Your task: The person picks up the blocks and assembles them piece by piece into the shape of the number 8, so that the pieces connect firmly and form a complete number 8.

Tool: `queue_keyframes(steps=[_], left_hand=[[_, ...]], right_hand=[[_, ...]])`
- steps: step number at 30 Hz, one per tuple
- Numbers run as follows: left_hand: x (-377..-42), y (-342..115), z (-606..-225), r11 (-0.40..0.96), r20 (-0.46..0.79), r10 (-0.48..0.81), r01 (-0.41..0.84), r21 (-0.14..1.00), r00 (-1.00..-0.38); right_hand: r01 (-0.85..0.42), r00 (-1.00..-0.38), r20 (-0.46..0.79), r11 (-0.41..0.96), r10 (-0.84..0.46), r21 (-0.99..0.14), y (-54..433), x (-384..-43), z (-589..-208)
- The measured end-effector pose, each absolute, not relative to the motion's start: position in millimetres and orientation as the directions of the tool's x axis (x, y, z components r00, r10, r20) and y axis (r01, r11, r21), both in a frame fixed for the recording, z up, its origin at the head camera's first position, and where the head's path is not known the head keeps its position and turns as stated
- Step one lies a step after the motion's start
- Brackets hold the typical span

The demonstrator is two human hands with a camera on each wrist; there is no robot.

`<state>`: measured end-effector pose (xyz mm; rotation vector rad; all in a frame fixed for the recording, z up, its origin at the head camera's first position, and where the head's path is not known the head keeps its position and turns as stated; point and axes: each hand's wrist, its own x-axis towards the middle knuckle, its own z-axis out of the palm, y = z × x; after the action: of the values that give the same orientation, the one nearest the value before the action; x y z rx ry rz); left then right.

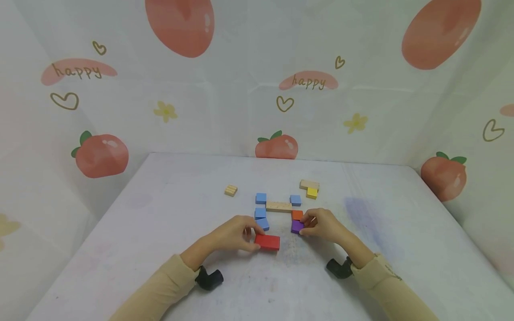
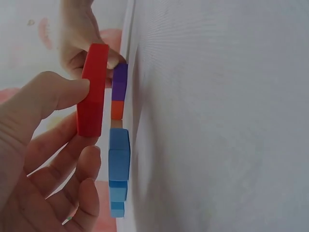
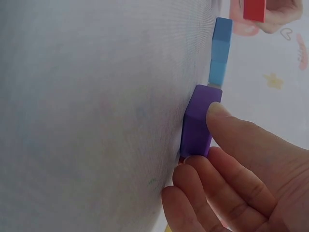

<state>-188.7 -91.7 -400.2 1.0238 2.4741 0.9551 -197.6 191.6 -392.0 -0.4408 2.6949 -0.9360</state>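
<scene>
Bench [image 1: 180, 200], its near edge cut off, under two working hands.
Left hand [image 1: 238, 234] pinches a red block [image 1: 267, 242] just above the bench, some fingertips hidden behind it; right hand [image 1: 323, 225] pinches a purple block [image 1: 296, 227], partly covering it, beside an orange block [image 1: 297, 215] toward the far edge.

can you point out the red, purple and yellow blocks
Red block [image 1: 267, 241], head view: middle of its top face.
Purple block [image 3: 198, 123], right wrist view: middle of its visible surface.
Yellow block [image 1: 312, 192], head view: its top face.
</scene>
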Motion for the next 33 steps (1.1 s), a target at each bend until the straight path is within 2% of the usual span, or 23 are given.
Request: queue_keyframes(steps=[12, 20, 33], left_hand=[[-191.9, -78.8, -398.3, 0.554, 0.063, 0.673, 0.559, 0.617, -0.737], [-193.0, -68.6, -396.4, 0.574, 0.093, 0.673, 0.597, 0.561, -0.734], [-194.4, -56.0, -397.8, 0.63, 0.031, 0.649, 0.56, 0.538, -0.76]], right_hand=[[-0.205, -0.921, -0.134, 0.749, -0.365, -0.629, 191.3, -198.2, -393.1], [-0.203, -0.922, -0.136, 0.752, -0.362, -0.627, 190.5, -196.9, -391.4], [-0.191, -0.923, -0.143, 0.749, -0.357, -0.635, 190.2, -196.9, -390.6]])
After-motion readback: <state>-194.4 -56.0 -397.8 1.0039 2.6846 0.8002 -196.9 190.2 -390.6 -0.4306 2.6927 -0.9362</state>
